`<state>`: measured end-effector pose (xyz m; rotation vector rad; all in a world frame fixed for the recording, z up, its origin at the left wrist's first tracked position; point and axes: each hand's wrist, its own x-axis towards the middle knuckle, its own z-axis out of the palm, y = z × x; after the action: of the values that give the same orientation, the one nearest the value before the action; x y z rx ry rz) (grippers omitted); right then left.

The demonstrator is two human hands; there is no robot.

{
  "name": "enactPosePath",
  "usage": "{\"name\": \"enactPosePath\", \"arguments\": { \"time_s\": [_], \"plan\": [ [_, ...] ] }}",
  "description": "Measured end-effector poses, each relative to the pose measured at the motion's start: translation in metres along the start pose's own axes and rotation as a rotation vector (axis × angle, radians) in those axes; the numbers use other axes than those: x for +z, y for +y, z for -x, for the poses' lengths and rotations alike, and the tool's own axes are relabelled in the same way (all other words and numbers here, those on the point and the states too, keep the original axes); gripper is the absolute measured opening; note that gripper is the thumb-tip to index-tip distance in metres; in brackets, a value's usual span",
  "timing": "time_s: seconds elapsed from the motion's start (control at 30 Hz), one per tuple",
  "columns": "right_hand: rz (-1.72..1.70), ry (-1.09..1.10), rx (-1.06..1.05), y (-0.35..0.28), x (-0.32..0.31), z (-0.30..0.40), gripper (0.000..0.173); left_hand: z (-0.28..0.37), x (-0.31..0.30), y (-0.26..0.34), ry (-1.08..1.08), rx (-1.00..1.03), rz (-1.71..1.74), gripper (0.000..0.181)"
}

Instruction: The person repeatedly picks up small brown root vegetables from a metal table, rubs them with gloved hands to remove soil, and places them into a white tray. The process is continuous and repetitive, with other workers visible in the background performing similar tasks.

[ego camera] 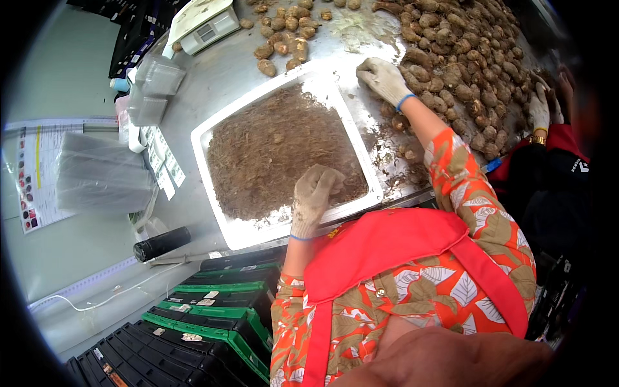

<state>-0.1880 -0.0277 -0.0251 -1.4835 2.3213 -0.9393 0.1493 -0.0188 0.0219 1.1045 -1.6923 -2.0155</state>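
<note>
My left hand (316, 191), in a knitted glove soiled brown, is over the near right part of a white tray (210, 181). Its fingers are bent beside the loose brown root fibres and dirt (278, 145) that cover the tray's floor. Whether it holds anything is unclear. My right hand (384, 82), in a paler glove with a blue cuff edge, has curled fingers above the metal table (193, 87), between the tray's far right corner and a large heap of small brown taro-like tubers (464, 72). No object shows in it, but its palm is hidden.
A smaller group of tubers (290, 29) lies beyond the tray. A white scale (205, 26), clear plastic packs (154, 87) and label strips (162, 157) are at the left. Black and green crates (208, 314) stand below the edge. Another person's gloved hand (539, 109) is at the heap's right.
</note>
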Motion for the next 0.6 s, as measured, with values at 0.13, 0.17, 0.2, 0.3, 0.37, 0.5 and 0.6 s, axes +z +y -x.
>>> {"name": "enactPosePath", "arguments": {
  "time_s": [0.13,0.17,0.2,0.3,0.37,0.5,0.6],
  "plan": [
    [-1.021,-0.102,0.166,-0.048,-0.031,0.042,0.029,-0.015,0.002,0.002,-0.013,0.064,-0.092,0.03],
    [-1.189,-0.193,0.132,-0.058,-0.035,0.049,0.028,-0.021,0.006,0.004,0.003,0.112,-0.057,0.031],
    [-1.358,-0.285,0.09,-0.067,-0.034,0.056,0.027,-0.028,0.013,0.004,0.021,0.167,-0.026,0.034],
    [-1.406,-0.419,0.107,-0.101,-0.02,0.078,0.033,-0.026,0.027,0.022,0.004,0.221,0.244,0.046],
    [-1.375,-0.413,0.089,-0.121,-0.008,0.093,0.032,-0.028,0.024,0.027,-0.057,0.227,0.349,0.05],
    [-1.221,-0.341,0.087,-0.146,0.012,0.101,0.016,-0.026,0.006,0.007,0.006,0.13,0.394,0.05],
    [-1.212,-0.249,0.081,-0.172,0.019,0.108,0.017,-0.022,0.003,0.01,0.093,0.127,0.572,0.047]
  ]
}}
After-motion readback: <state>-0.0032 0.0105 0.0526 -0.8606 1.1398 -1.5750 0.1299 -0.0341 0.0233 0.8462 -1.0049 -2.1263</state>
